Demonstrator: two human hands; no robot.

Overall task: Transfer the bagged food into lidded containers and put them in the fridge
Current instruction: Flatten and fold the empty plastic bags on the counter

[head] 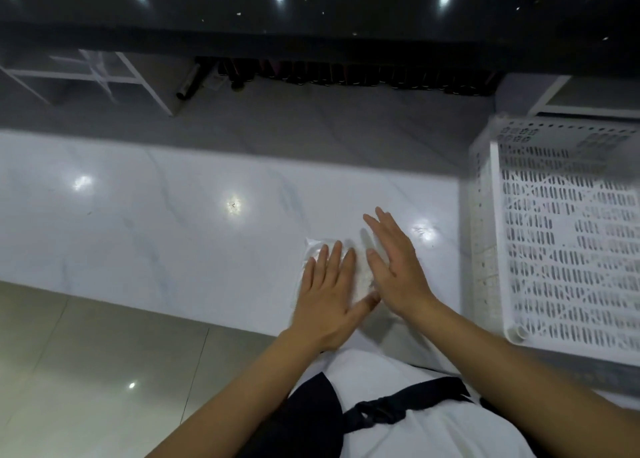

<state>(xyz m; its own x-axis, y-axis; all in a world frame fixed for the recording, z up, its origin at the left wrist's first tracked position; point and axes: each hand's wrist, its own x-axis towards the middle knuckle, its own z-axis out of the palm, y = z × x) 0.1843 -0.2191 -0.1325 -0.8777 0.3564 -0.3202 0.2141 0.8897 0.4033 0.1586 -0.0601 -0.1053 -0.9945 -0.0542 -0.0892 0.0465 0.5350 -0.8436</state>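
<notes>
Pressing flat, open fingers of the left hand [327, 293] on a clear bag [360, 274] low centre on the white table [173, 215]; the right hand [398, 267], open and empty, hovers. The slippery bag could slide off the near edge.

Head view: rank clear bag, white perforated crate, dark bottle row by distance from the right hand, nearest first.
From the right hand:
1. Clear bag, directly at the hand's left, flat on the white counter, under the left hand.
2. White perforated crate, off to the right on the counter.
3. Dark bottle row, farthest, along the back under the dark ledge.
</notes>
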